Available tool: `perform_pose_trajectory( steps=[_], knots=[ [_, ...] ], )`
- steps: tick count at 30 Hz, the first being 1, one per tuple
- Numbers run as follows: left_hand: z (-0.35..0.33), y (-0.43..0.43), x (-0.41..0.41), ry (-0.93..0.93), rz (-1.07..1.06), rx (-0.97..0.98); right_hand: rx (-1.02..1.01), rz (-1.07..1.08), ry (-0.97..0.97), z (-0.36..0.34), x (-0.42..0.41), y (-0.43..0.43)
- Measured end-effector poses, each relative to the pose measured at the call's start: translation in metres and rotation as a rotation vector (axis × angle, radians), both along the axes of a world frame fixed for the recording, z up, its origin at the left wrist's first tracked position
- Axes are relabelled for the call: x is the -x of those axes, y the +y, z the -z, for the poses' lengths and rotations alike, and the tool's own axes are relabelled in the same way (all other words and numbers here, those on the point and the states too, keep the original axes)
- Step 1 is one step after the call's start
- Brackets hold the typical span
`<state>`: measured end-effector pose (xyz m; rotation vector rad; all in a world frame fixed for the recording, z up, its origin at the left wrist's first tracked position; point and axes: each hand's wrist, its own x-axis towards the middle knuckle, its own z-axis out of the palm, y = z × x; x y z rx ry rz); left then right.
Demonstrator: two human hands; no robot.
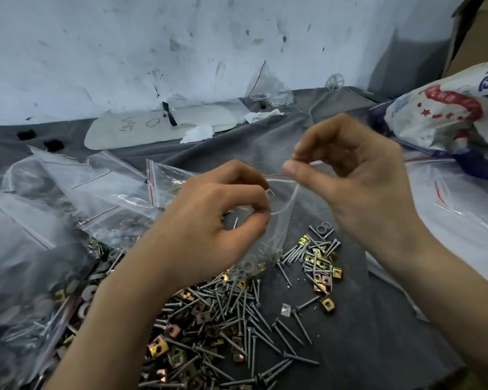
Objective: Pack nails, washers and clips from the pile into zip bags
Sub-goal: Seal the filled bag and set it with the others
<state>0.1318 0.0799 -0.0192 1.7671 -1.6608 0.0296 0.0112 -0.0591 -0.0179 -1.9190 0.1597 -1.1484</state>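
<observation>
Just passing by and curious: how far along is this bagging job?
Done: filled bags lie heaped on the left. In hand: the left hand and right hand pinch the mouth of one zip bag with a few pieces at its bottom. Still to do: a big pile of nails and clips on the cloth, so plenty remains.

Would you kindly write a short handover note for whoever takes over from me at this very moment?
Left hand: pinches the left side of the bag mouth.
Right hand: pinches the right side of the mouth.
The bag hangs over the pile on the grey cloth. Washers and a clip show at its bottom, and its mouth looks unsealed.
Done: filled bags lie at the left.
Left: seal this bag, set it aside, then keep bagging. Many nails and clips are still loose in the pile.
</observation>
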Motion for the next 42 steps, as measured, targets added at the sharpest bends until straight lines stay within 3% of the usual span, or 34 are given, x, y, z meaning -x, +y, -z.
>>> perform_pose_trajectory(
  steps=[4,8,9,13,15,18,23,26,28,29,34,42],
  knots=[
    [-0.001,0.001,0.0,-0.003,0.007,0.001,0.09,0.023,0.094,0.0,0.0,0.003],
    [-0.002,0.002,-0.001,0.016,-0.009,0.007,-0.004,0.159,0.068,0.007,0.005,-0.031],
    [-0.003,0.002,-0.001,0.013,-0.017,0.008,0.007,0.22,0.156,0.014,0.005,-0.043],
    [-0.002,0.003,-0.002,0.012,-0.035,0.016,0.158,0.34,0.935,0.065,0.009,-0.073],
    [-0.002,0.003,-0.003,0.012,-0.034,0.02,0.267,0.356,1.078,0.086,0.014,-0.076],
    [-0.002,0.003,-0.004,0.008,-0.034,0.014,0.32,0.378,1.04,0.09,0.015,-0.076],
    [0.001,0.002,-0.004,0.007,-0.033,0.017,0.159,0.28,0.956,0.081,0.01,-0.075],
    [0.001,0.001,-0.004,0.012,-0.029,0.014,-0.141,0.146,0.498,0.046,0.008,-0.06],
    [0.001,0.001,-0.004,0.015,-0.028,0.006,-0.138,0.063,0.188,0.015,0.009,-0.043],
    [0.002,0.0,-0.004,0.017,-0.023,0.004,-0.088,0.022,0.124,0.003,0.008,-0.033],
    [0.001,0.0,-0.002,0.003,-0.003,0.014,0.215,0.067,0.341,-0.001,0.0,-0.006],
    [0.001,0.002,-0.013,0.021,-0.054,0.059,-0.03,-0.083,0.321,0.008,0.012,-0.021]
  ],
)
